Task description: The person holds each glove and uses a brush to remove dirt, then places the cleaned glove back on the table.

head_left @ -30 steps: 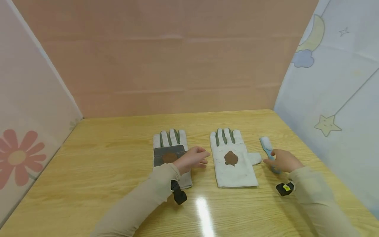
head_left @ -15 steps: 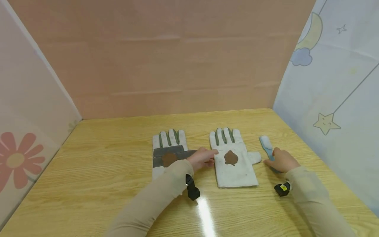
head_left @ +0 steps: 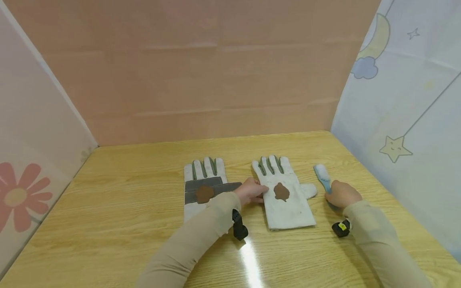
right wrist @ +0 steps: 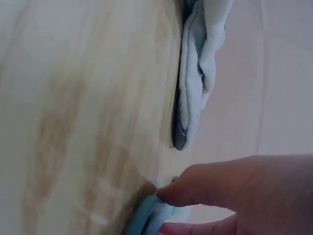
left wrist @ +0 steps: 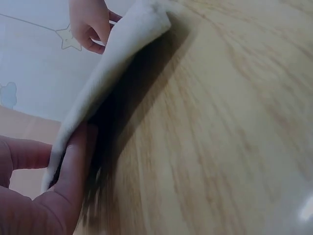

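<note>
On the table lies a white work glove [head_left: 288, 212] with a brown stain on its face and green strips between the fingers. My left hand [head_left: 250, 191] pinches its left edge, thumb on top and fingers underneath. In the left wrist view that glove edge [left wrist: 93, 93] is raised, with dark shadow beneath. Farther right, my right hand [head_left: 343, 195] grips the handle of a light blue brush [head_left: 322, 174] with white bristles pointing away from me. Thumb and finger close round the blue handle [right wrist: 146, 215] in the right wrist view; the handle's end is hidden by the hand.
A second white glove [head_left: 201, 186], with a grey palm patch and a brown stain, lies left, partly under my left sleeve [head_left: 216, 212]. A peach backdrop [head_left: 216, 80] stands behind the table [head_left: 119, 208]; patterned panels flank both sides.
My left hand has moved right from over the left glove and taken hold of the right glove's edge, which has shifted slightly. My right hand has closed more firmly round the brush handle.
</note>
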{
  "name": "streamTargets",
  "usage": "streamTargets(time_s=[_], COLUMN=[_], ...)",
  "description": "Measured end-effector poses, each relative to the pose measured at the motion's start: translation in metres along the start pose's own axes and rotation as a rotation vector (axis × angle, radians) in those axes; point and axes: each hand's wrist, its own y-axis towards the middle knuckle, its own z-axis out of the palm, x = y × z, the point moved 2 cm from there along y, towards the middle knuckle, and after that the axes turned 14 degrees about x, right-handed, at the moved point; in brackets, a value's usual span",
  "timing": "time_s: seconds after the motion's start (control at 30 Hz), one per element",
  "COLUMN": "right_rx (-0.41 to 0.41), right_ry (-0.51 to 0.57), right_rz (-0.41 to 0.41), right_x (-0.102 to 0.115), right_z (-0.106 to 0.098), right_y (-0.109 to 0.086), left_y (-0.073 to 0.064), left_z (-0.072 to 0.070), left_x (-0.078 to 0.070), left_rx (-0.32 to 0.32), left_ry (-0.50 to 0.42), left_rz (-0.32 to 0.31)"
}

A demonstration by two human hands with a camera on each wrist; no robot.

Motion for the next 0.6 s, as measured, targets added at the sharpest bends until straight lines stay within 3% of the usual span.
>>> streamTargets(time_s=[0.13,0.6], right_rx=[-0.014,-0.017], right_ry=[0.005,0.064], right_rz=[0.003,0.006], right_x=[0.0014,0.0024], right_z=[0.0011,-0.0020], right_y=[-0.0002,-0.0023], left_y=[0.0002,-0.0022], left_z=[-0.0009,0.0015], left_x=[0.0005,-0.0015], left_rx=[-0.003,-0.048], left_ry=[0.014,0.032], left_rz=[-0.009,0.064])
